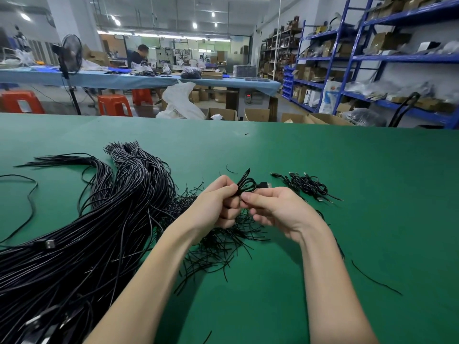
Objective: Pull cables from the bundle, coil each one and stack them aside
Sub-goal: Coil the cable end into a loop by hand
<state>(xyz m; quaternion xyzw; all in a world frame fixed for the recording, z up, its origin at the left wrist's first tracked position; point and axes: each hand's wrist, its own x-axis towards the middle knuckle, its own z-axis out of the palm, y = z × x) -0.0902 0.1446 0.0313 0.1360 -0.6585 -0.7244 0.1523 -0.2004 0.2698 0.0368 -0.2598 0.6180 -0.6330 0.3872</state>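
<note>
A big bundle of long black cables (104, 219) sprawls over the left of the green table (347, 170). At the table's middle, my left hand (218, 202) grips a small coiled black cable (246, 185), whose loops stick up above my fingers with a plug end pointing right. My right hand (275, 209) meets it from the right, thumb and forefinger pinching the coil's waist. A small stack of coiled cables (308, 186) lies just right of my hands.
Short black twist ties (218, 244) are scattered under my hands. Loose single cables lie at the far left (29, 202) and lower right (375, 279). Beyond the table's far edge are cardboard boxes, orange stools, a fan and blue shelving.
</note>
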